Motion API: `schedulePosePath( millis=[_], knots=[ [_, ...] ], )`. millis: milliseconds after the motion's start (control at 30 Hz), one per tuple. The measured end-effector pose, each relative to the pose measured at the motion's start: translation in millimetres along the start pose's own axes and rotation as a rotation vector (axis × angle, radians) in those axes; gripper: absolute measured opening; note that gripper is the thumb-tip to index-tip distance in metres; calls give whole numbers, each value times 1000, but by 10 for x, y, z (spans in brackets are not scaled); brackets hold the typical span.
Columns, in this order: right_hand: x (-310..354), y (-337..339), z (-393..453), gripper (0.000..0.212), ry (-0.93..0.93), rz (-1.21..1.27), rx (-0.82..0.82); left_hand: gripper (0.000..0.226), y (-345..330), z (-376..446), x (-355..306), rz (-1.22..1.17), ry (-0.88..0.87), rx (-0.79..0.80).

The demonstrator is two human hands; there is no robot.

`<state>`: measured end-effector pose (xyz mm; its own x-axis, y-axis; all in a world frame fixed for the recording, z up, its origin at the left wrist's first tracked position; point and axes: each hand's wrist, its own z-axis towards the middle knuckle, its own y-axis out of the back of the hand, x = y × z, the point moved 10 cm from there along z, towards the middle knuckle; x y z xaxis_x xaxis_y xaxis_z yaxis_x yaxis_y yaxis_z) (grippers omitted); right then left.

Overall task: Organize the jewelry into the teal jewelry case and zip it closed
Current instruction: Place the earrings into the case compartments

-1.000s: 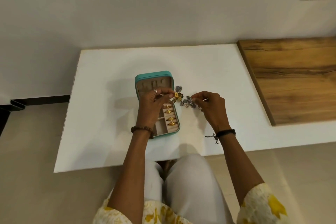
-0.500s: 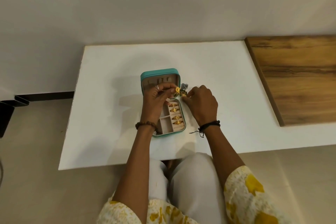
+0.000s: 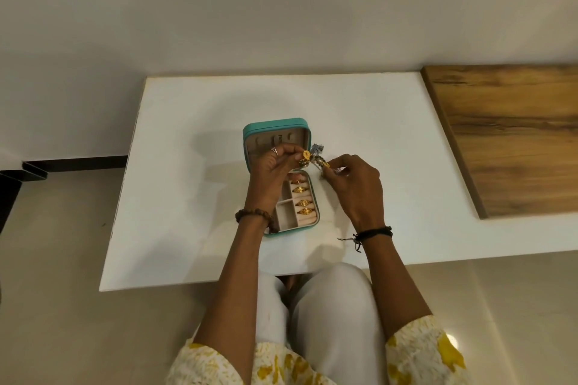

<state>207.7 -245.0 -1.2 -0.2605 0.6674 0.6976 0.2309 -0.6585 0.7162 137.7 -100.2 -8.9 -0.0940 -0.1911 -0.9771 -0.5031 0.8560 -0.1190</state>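
The teal jewelry case [image 3: 276,124] lies open on the white table [image 3: 187,197], lid up at the far side. Several gold rings [image 3: 302,197] sit in the padded rolls of its right column. My left hand [image 3: 273,172] hovers over the case and pinches a gold earring [image 3: 306,154]. My right hand [image 3: 355,187] is just right of the case, pinching a gold and green piece [image 3: 322,163] beside it. A silver-grey piece [image 3: 317,148] shows just behind the two. The pieces look tangled together between my fingertips.
A wooden board [image 3: 513,134] covers the table's right part. The table's near edge [image 3: 219,283] runs above my knees in white trousers [image 3: 331,316]. A white wall stands behind the table. Beige floor lies to the left.
My right hand came in toward the left hand, then drew slightly right again. The jewelry cluster now sits between both sets of fingertips above the case's right edge.
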Motion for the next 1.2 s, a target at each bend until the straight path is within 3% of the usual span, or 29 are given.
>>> schedulePosePath(
  millis=[300,600,933,1200],
  knots=[
    [354,431,-172,17,123,164,-73,13,-102,-143,-46,-105,17,15],
    [697,673,-457,11,145,356,69,19,66,-619,-352,-149,10,-37],
    [1051,754,-759,15,206,145,173,19,759,-1098,-665,242,-32,-84],
    [1114,282,-549,17,227,-26,269,13,866,-885,-583,382,-80,-51]
  ],
)
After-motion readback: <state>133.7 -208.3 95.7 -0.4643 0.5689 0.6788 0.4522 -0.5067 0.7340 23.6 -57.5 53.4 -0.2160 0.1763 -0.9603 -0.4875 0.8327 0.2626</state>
